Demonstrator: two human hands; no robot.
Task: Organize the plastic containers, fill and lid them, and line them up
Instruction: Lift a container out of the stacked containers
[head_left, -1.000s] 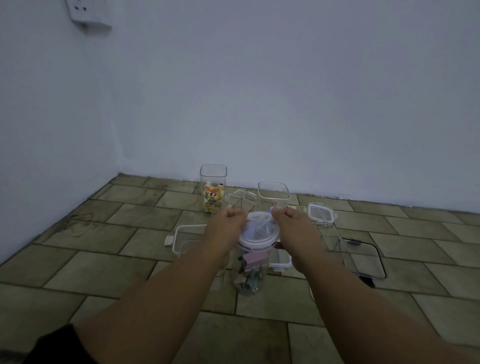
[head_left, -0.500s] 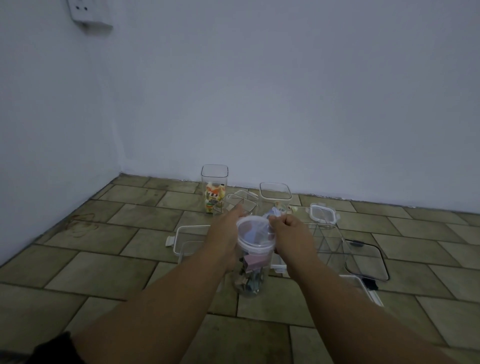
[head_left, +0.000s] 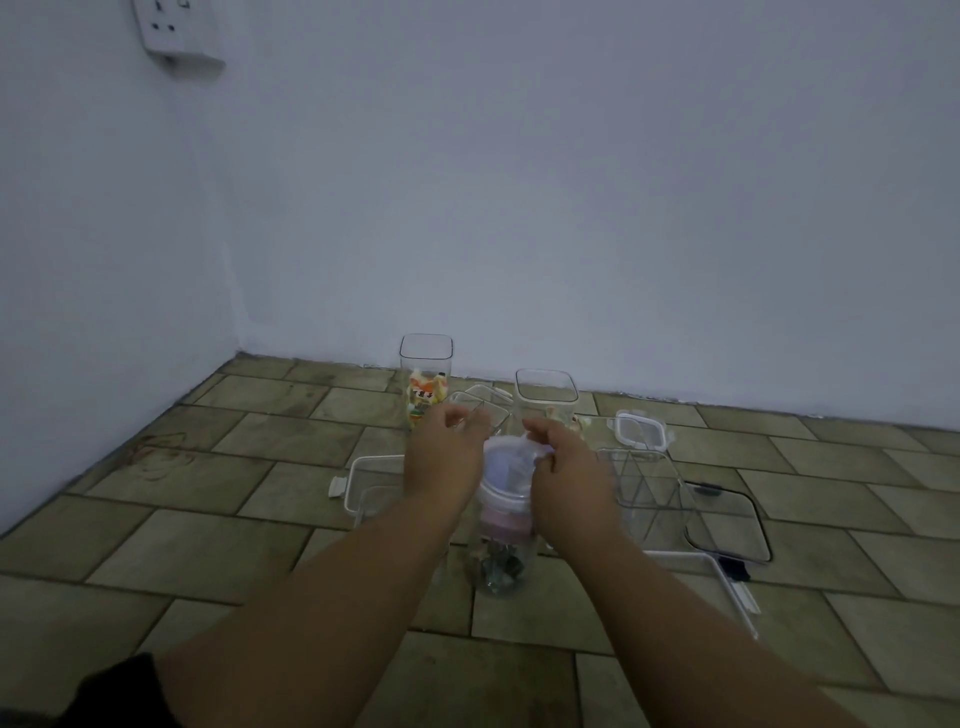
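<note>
A tall clear round jar (head_left: 500, 564) stands on the tiled floor at centre, with small mixed items in its bottom and a pink piece higher up. A white-rimmed round lid (head_left: 506, 470) sits on its mouth. My right hand (head_left: 569, 475) pinches the lid's far right edge. My left hand (head_left: 447, 457) is against the lid's left side, its fingers apart and curled above the rim; its thumb is hidden. A tall square container (head_left: 426, 382) with colourful packets stands without a lid near the wall. A second square container (head_left: 546, 397) stands to its right.
A clear container (head_left: 647, 493) lies on its side to the right. Close to it are a small clip lid (head_left: 640, 429), a black-rimmed lid (head_left: 727, 522) and a white-rimmed lid (head_left: 730, 590). A white-rimmed rectangular box (head_left: 371, 480) sits to the left. Walls close off the back and left.
Both hands gripped the lid's sides a second ago. My left fingers have since spread and lifted off the rim, and my right hand has shifted onto the lid's far right edge.
</note>
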